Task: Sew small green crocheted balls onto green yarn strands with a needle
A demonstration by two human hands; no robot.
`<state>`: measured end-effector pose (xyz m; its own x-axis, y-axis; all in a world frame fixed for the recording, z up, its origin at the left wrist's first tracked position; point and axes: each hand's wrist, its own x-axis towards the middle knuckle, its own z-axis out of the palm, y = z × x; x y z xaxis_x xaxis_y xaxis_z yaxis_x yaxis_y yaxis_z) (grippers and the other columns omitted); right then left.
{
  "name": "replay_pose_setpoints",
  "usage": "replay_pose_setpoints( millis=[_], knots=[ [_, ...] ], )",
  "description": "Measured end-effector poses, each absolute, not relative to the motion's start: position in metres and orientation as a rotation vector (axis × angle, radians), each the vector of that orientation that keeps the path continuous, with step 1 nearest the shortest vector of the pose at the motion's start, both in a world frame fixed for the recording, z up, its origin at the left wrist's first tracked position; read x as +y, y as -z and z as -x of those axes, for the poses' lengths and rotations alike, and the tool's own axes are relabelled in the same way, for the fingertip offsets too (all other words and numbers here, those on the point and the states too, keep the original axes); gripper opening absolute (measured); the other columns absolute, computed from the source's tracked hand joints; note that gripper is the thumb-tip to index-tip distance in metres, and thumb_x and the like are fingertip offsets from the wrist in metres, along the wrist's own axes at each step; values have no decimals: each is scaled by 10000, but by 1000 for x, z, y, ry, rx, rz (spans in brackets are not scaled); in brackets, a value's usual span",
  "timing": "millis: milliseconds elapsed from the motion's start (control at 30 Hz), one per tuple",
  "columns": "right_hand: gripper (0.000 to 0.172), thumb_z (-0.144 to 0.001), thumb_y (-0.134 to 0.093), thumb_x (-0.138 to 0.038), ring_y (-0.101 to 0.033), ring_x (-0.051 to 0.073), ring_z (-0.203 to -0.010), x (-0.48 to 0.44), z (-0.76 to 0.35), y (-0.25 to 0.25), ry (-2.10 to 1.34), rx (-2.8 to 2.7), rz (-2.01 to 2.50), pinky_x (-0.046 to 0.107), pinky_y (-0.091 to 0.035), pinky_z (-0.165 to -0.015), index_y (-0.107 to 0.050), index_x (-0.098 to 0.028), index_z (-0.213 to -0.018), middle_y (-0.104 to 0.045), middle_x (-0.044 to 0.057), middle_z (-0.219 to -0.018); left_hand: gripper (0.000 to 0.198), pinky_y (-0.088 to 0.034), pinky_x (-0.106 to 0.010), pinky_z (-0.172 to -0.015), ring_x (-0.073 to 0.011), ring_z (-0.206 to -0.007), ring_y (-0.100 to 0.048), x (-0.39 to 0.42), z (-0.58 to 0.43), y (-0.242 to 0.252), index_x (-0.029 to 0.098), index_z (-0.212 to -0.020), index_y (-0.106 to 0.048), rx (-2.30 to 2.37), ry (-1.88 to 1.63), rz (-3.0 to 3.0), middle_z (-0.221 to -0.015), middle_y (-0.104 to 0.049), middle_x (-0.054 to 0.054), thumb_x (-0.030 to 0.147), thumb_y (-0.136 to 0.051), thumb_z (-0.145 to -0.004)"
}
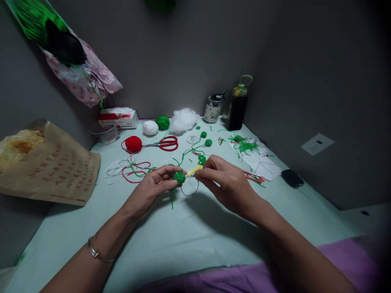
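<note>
My left hand (159, 181) pinches a small green crocheted ball (179, 177) between thumb and fingers, above the table. Facing it, my right hand (221, 175) is closed on a yellow-handled crochet hook (194, 170), its thin tip pointing at the ball. A thin dark loop of thread (191, 195) hangs between the two hands. Green strands dangle under the ball. Just behind the hands lie green yarn stems with little green balls (208, 143) at their ends.
Red-handled scissors (168, 143), a red yarn ball (133, 144), white stuffing (183, 120) and a green yarn ball (163, 122) lie behind. A paper bag (70, 171) stands left. Green scraps (247, 146), an orange-handled tool (254, 176) and a bottle (238, 110) are right.
</note>
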<state>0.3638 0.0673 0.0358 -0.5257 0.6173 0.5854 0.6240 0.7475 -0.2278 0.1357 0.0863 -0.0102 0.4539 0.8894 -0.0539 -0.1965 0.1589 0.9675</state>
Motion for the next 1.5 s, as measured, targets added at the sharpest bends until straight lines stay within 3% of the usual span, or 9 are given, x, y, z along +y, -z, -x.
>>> replay_pose_setpoints(
  millis=[333,667,1500],
  knots=[
    [193,-980,-492,-112,-504,135,-718,67,-362,-30,-100,-2268,896,250,-389,-606,-667,-145,-904,-555,52,-799,279,-462,-294,-888,-198,-1032,-621,87,-136,10,216,-1062,-726,789,-949,-1213,-1100,-708,-53,210,-782,-789],
    [111,-920,-627,-100,-541,108,-719,74,-360,-28,-640,-2065,906,223,-412,-635,-718,-163,-905,-557,9,-782,278,-450,-264,-859,-174,-989,-622,85,-135,9,220,-1066,-739,746,-917,-1214,-1095,-714,-51,183,-770,-792],
    [96,-899,-668,-141,-568,127,-766,83,-355,-15,-955,-1920,921,260,-449,-718,-754,-181,-895,-617,14,-795,260,-465,-255,-843,-171,-973,-640,83,-139,9,211,-1038,-749,731,-954,-1177,-1061,-739,-51,179,-782,-782]
  ],
)
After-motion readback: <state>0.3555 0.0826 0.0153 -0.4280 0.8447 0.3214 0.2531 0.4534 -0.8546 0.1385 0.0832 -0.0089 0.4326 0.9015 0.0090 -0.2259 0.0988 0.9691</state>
